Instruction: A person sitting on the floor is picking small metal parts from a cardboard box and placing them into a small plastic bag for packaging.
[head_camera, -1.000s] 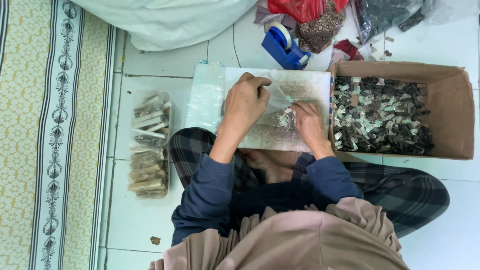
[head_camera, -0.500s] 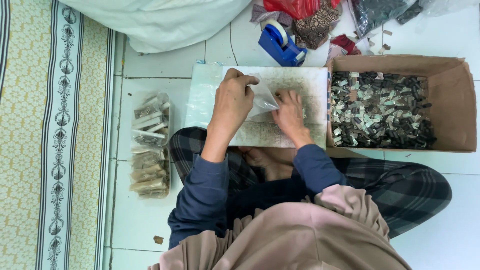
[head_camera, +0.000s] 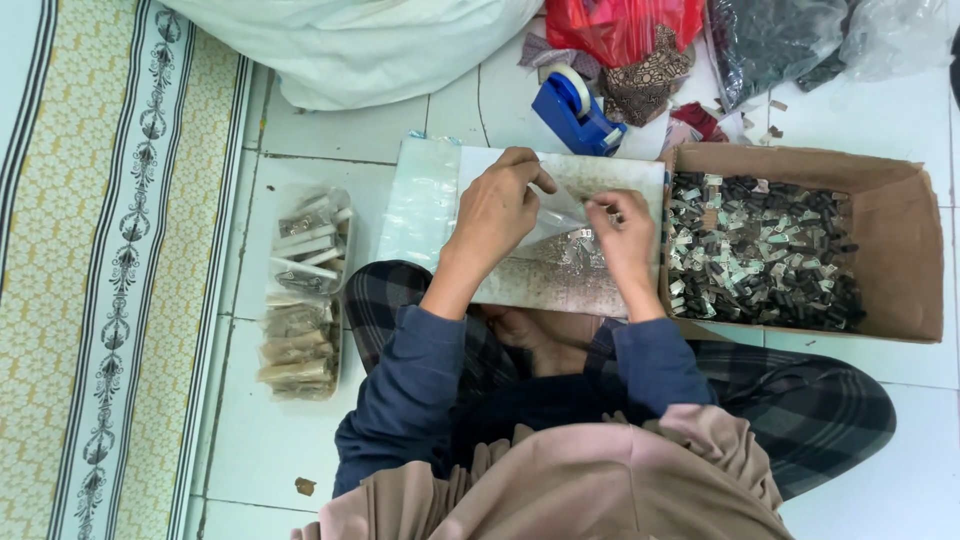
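The small clear plastic bag (head_camera: 560, 215) lies on the white board (head_camera: 560, 285) over the lap, left of the cardboard box (head_camera: 905, 250). To fill it well, I think its mouth must stay wide. The left hand (head_camera: 495, 215) pinches the bag's edge with closed fingers; the right hand (head_camera: 625, 235) fingers press together on small pieces at the opening.

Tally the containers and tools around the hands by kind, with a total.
Cardboard box of small pieces: 1
Blue tape dispenser: 1
Small clear bag, held by left hand and right hand: 1
Piles of filled packets: 2
Total: 5
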